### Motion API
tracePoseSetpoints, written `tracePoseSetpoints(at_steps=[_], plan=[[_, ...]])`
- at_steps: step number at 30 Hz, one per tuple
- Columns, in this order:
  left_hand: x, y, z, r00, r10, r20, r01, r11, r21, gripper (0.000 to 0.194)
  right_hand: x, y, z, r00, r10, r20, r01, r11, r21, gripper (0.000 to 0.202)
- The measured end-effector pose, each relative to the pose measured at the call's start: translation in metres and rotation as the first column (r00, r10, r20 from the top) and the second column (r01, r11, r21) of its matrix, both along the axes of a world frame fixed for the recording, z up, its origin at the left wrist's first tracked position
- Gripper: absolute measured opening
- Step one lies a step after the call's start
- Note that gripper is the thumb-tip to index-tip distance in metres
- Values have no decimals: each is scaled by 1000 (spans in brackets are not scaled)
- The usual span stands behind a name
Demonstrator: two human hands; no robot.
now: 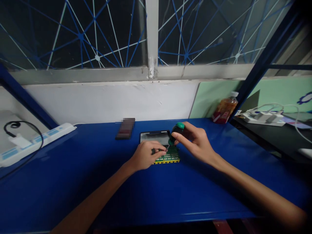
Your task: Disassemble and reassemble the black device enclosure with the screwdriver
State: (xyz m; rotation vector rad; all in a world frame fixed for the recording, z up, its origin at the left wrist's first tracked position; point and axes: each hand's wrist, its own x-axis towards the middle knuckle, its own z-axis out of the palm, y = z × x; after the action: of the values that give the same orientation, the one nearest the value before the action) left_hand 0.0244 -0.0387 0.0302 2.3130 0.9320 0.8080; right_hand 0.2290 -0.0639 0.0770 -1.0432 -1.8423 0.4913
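Note:
A screwdriver (pixel 175 132) with a black and green handle is gripped in my right hand (pixel 196 141). It tilts so that its thin shaft points down and left. My left hand (pixel 146 155) is pinched around the shaft's lower end, fingertips together. Something small and dark shows at its fingers, and I cannot make out what it is. Beneath both hands lies a green circuit board (pixel 172 157) with a yellow front edge, partly covered by my left hand. Right behind it is a black-framed case (pixel 154 137) with a grey inside.
All this rests on a blue table (pixel 156 195). A dark, blurred-out flat object (pixel 124 129) lies behind on the left. A white power strip (pixel 39 143) runs along the left side. A drink bottle (pixel 224 109) stands at the back right, near another power strip (pixel 265 117).

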Motion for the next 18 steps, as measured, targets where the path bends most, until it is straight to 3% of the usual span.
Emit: tracePoseSetpoints(at_steps=[18], plan=[[1,-2,-3,1000,6,-11,-7,1000,-17,14,1,1,-2,992,41,123,-48,997,58,20]])
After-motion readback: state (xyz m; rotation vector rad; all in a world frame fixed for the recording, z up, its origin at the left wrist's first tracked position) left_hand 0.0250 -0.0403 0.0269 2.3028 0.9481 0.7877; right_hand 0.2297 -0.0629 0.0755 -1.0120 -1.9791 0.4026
